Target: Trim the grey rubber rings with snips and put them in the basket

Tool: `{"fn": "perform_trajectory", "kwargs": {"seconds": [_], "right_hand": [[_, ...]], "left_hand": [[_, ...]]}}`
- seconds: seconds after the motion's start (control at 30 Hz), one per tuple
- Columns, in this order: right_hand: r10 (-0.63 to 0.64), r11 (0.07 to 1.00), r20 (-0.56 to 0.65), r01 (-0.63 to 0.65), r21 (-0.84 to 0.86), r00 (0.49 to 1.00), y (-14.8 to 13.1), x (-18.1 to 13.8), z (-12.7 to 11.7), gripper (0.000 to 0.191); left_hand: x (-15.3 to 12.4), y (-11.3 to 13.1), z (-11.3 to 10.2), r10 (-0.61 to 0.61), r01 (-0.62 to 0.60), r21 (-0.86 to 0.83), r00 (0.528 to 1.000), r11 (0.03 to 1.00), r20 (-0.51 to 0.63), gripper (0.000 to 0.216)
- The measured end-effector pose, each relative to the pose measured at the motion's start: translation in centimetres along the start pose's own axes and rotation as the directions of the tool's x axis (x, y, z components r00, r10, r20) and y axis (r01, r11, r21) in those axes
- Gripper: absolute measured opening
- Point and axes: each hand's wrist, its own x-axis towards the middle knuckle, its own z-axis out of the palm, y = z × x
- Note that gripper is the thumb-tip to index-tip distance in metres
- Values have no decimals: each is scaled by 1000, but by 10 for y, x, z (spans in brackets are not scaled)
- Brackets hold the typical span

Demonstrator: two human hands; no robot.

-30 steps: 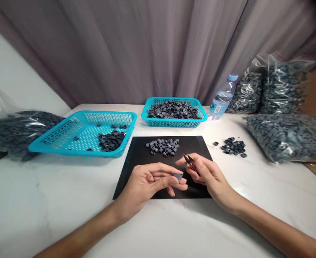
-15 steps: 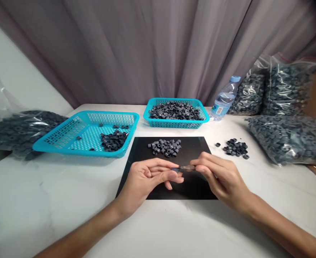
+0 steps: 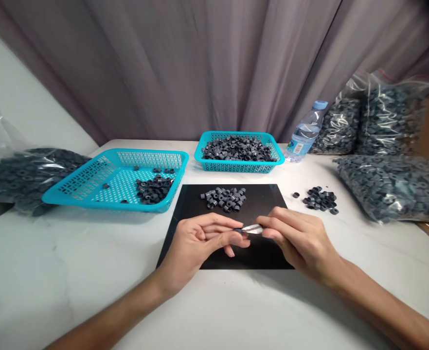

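My left hand (image 3: 200, 240) hovers over the black mat (image 3: 214, 253) with its fingers curled, pinching a small grey ring (image 3: 242, 235) at the fingertips. My right hand (image 3: 298, 238) is closed on metal tweezers (image 3: 251, 228), whose tips point left and touch that ring. A little pile of grey rings (image 3: 224, 198) lies on the far part of the mat, just beyond both hands.
A teal basket (image 3: 90, 187) with a few rings stands at the left, a fuller teal basket (image 3: 240, 167) at the back. A small dark ring heap (image 3: 320, 199), a water bottle (image 3: 304, 133) and several clear bags of rings (image 3: 389, 184) crowd the right; another bag (image 3: 21, 175) lies far left.
My right hand has swung the tweezers from pointing up and away to pointing left, bringing the tips against the ring held by my left hand. The hands have closed together.
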Motion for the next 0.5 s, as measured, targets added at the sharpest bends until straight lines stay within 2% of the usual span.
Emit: {"fn": "perform_trajectory", "kwargs": {"seconds": [0.5], "right_hand": [[-39, 998, 21, 40, -57, 999, 0, -2, 1, 28]], "left_hand": [[0, -3, 3, -3, 3, -55, 1000, 998, 2, 12]]}}
